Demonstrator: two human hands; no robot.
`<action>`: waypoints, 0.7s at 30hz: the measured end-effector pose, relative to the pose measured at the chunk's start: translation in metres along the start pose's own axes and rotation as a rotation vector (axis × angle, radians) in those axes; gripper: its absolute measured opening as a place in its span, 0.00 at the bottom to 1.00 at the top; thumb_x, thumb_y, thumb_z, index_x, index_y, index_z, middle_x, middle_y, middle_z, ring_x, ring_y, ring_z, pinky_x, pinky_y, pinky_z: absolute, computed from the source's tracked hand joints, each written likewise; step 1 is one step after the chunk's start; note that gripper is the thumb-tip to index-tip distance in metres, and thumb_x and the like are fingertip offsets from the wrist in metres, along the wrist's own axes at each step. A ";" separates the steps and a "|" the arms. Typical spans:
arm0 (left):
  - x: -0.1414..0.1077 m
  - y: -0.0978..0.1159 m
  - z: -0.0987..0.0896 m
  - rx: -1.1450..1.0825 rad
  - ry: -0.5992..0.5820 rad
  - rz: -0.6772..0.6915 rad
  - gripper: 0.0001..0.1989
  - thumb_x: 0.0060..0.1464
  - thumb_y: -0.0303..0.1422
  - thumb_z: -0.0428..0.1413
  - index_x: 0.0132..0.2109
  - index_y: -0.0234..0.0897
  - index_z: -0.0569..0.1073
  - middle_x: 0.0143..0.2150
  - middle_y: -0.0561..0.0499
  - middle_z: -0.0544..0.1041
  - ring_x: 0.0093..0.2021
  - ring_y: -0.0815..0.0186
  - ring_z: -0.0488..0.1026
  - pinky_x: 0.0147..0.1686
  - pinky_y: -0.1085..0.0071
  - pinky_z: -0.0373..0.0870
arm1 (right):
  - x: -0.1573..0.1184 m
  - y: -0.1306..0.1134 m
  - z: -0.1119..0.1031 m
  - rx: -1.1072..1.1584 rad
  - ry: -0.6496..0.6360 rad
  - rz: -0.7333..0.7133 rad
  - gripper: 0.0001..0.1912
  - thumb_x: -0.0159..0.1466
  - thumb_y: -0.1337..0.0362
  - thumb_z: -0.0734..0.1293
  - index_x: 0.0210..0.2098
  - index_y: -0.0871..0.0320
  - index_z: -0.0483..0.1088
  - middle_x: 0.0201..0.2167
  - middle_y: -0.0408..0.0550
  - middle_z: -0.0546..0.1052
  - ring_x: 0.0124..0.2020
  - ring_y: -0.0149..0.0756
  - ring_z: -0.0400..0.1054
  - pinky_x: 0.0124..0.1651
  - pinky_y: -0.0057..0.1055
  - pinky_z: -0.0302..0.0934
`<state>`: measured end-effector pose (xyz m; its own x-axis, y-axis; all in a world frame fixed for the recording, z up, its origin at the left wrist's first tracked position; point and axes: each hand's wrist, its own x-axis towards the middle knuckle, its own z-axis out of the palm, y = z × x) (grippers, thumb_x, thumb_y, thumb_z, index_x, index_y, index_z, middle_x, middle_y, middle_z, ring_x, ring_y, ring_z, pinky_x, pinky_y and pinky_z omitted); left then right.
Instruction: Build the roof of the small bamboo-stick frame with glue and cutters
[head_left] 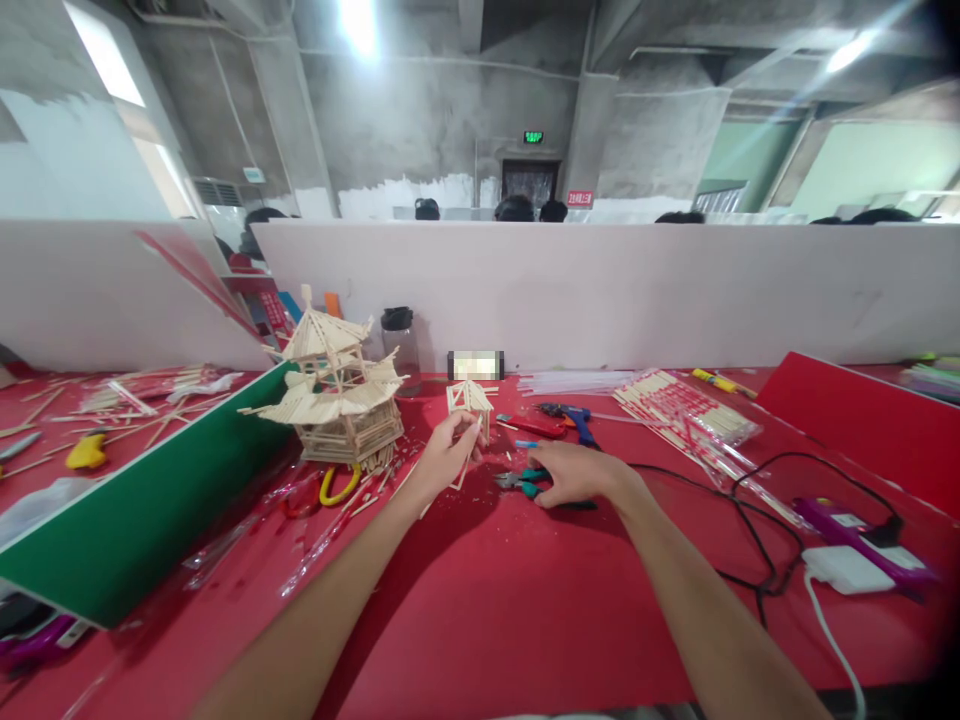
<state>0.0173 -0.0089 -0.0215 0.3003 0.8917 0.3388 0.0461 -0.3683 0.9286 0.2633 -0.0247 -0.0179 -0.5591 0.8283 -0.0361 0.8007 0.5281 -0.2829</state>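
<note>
My left hand (448,450) is closed in a pinch on a thin wooden stick, right in front of a small wooden stick frame (469,396). Its fingers partly hide that frame. To the right, my right hand (574,472) curls round the teal handles of the pliers (513,481), whose jaws point left, low over the red table (480,620). A short blue object (527,444) shows just beyond its fingers. Left of my hands stands a wooden stick pagoda (337,400) with tiered roofs.
A blue glue gun (576,420) and red tool (536,427) lie behind my right hand. Bundled sticks (686,415), a black cable (757,510) and a purple power strip (862,545) are at right. A bottle (400,345), yellow-handled scissors (340,486) and green board (165,490) are left.
</note>
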 end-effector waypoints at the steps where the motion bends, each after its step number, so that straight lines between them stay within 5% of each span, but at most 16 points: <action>1: 0.001 0.000 0.000 -0.017 0.009 0.006 0.12 0.61 0.42 0.53 0.37 0.37 0.67 0.31 0.54 0.73 0.25 0.71 0.71 0.29 0.73 0.71 | -0.001 0.002 -0.004 0.037 0.004 0.000 0.13 0.52 0.57 0.74 0.34 0.56 0.74 0.35 0.50 0.78 0.33 0.42 0.70 0.34 0.31 0.59; 8: 0.002 0.002 0.000 -0.091 0.030 -0.009 0.13 0.57 0.40 0.57 0.41 0.35 0.70 0.32 0.53 0.75 0.29 0.68 0.75 0.35 0.69 0.76 | -0.009 0.003 -0.029 0.377 0.195 -0.045 0.15 0.59 0.58 0.69 0.44 0.57 0.72 0.43 0.49 0.78 0.44 0.41 0.71 0.46 0.33 0.62; 21: -0.005 0.004 0.008 -0.004 -0.039 0.072 0.17 0.59 0.36 0.56 0.54 0.37 0.73 0.40 0.48 0.78 0.31 0.68 0.76 0.36 0.68 0.77 | -0.003 -0.014 -0.023 0.425 0.274 -0.106 0.14 0.60 0.61 0.69 0.45 0.57 0.73 0.43 0.49 0.78 0.43 0.40 0.72 0.47 0.34 0.62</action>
<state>0.0234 -0.0168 -0.0207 0.3398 0.8519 0.3984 0.0193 -0.4299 0.9027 0.2588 -0.0304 0.0085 -0.5099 0.8229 0.2507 0.5521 0.5365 -0.6382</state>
